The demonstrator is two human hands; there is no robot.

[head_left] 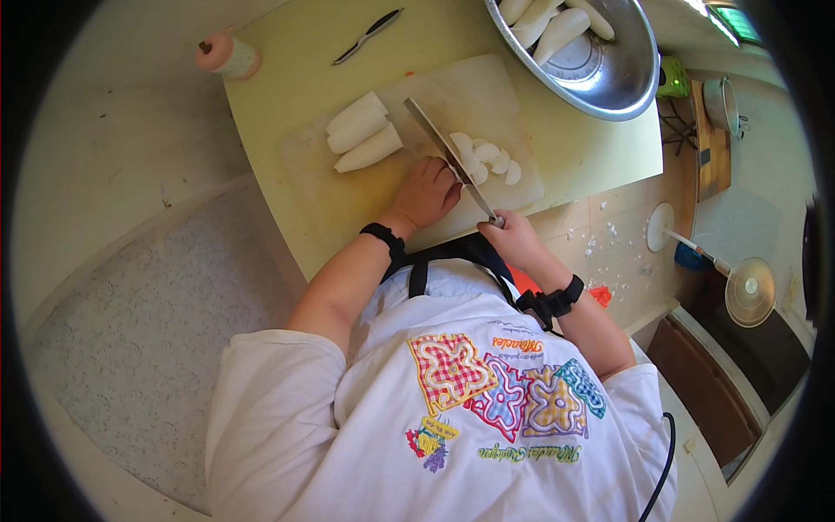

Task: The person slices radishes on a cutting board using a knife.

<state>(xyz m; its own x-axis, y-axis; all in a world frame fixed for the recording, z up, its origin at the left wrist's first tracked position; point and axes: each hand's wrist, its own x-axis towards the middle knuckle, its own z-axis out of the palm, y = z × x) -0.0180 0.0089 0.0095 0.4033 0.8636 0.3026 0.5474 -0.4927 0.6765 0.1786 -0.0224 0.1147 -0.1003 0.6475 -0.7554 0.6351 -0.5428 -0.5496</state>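
Observation:
My right hand [513, 238] is closed round the handle of a kitchen knife [432, 130], whose long blade slants up across the cutting board [470, 83]. Close to the blade's left side, my left hand [426, 191] has its fingers curled down over a piece of white radish, almost all of it hidden beneath them. Right of the blade lie several white radish slices [491, 157]. Peeled lengths of white radish [365, 132] rest side by side on the board, above and left of my left hand.
A steel basin [639, 65] with several whole peeled radishes [561, 33] stands at the table's upper right. A peeler [368, 36] lies near the far edge of the pale yellow table [300, 74], and a pink bottle [228, 55] stands at its left corner. White scraps and a fan [750, 291] are at right.

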